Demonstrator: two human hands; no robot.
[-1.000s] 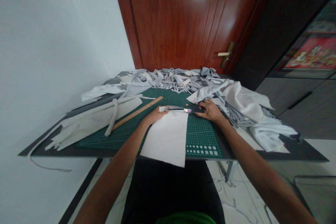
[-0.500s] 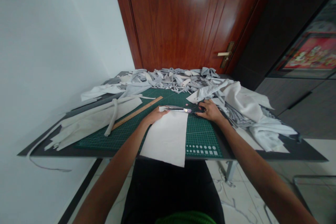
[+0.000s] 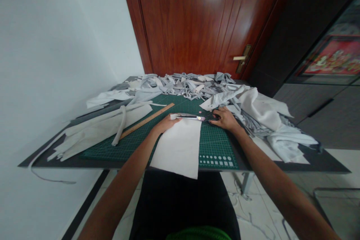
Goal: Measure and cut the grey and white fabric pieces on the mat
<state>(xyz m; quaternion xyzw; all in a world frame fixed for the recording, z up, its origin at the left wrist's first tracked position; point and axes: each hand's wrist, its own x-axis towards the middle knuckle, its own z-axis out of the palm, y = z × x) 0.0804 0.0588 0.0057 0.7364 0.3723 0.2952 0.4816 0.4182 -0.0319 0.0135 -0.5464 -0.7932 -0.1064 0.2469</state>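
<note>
My right hand [image 3: 224,118] is closed around the dark handles of a pair of scissors [image 3: 199,118], whose blades point left. They lie across the far edge of a white fabric piece [image 3: 180,144]. The left far corner of that piece is pinched in my left hand [image 3: 166,123], close to the blade tips. Its near edge hangs over the front of the table. Beneath it lies a green cutting mat [image 3: 215,142] with a white grid. Left of my left hand, a wooden ruler [image 3: 147,120] rests slantwise on the mat.
Long cream fabric strips [image 3: 104,129] lie on the table's left side. A heap of grey and white scraps [image 3: 191,86] runs along the back. Crumpled cloth [image 3: 255,108] is piled right of my right hand. Behind the table stands a wooden door [image 3: 185,22].
</note>
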